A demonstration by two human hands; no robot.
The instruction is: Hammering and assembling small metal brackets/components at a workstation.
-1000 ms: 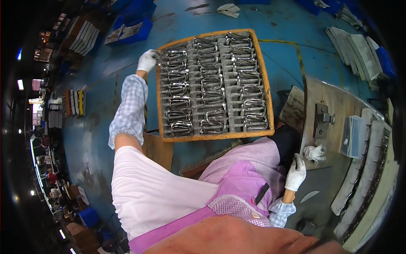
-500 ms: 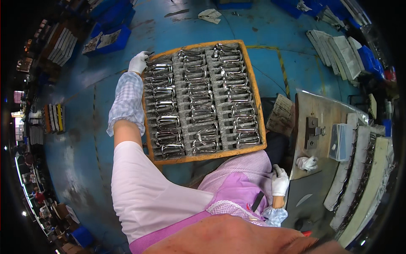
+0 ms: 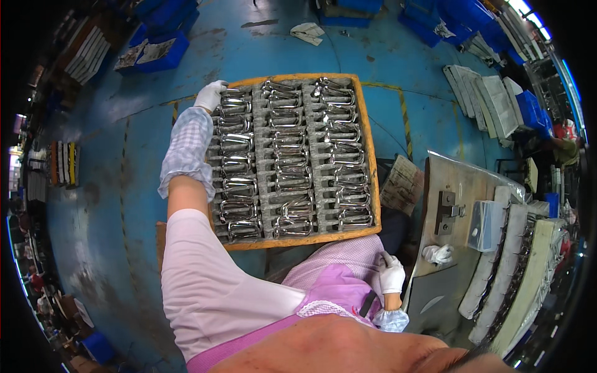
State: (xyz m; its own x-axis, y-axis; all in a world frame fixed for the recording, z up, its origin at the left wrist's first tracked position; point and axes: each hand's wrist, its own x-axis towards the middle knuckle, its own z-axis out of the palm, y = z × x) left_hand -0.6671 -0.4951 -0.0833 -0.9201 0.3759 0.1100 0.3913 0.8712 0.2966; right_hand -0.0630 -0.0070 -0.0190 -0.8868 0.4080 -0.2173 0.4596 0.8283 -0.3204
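Note:
A shallow tray (image 3: 365, 133) with an orange-yellow wooden rim stands in front of me. Grey slotted strips inside carry several shiny, looped metal parts (image 3: 290, 156) in three columns. At the tray's far left corner is my left hand (image 3: 210, 96), in a white glove, with its fingers closed over the rim beside the topmost part of the left column. Its fingertips are partly hidden. Beside my lap, next to the checked pink apron (image 3: 339, 252), my right hand (image 3: 391, 275) rests in a white glove, fingers loosely apart and nothing visible in it.
At right, a workbench (image 3: 410, 292) bears a metal fixture (image 3: 446, 212), a clear plastic box (image 3: 484, 225), a crumpled white glove (image 3: 437, 254) and long grey strips (image 3: 485, 261). Blue bins (image 3: 163, 55) and stacked pale slabs (image 3: 494, 102) stand on the blue floor. A person (image 3: 564, 149) is at far right.
The whole view has shifted slightly, with the tray and bench lower in the picture. My left hand sits nearer the tray's corner parts; my right hand has shifted a little with my lap.

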